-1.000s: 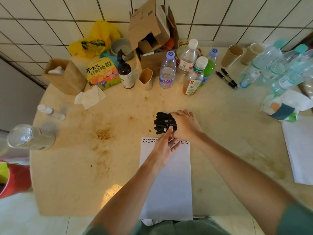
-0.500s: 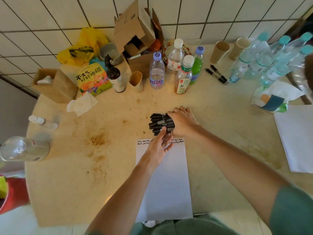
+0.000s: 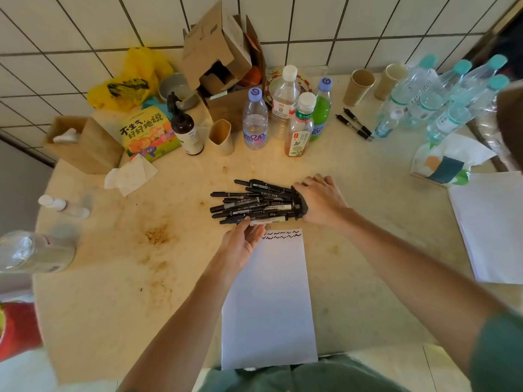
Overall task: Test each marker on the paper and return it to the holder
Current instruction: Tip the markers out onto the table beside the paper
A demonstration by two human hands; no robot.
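A black mesh holder [image 3: 300, 203] lies tipped on its side on the beige table, mouth to the left. Several black markers [image 3: 249, 203] fan out of it across the tabletop. My right hand [image 3: 322, 202] grips the holder from the right. My left hand [image 3: 240, 244] reaches in from below, its thumb and fingertips pinching the nearest marker [image 3: 266, 221], which has a pale label. A white sheet of paper [image 3: 268, 292] lies just in front of the pile, with two short rows of black squiggles [image 3: 280, 234] along its top edge.
Bottles [image 3: 297, 128], paper cups [image 3: 359, 86], a cardboard box [image 3: 223, 60] and two black pens [image 3: 353, 124] line the back by the tiled wall. A stack of white sheets [image 3: 492, 227] lies right, a crumpled tissue [image 3: 130, 174] and a glass jar [image 3: 31, 251] left.
The markers have slid further out of the tipped holder and spread leftwards on the table. My left hand has closed on the nearest one; my right hand stays on the holder.
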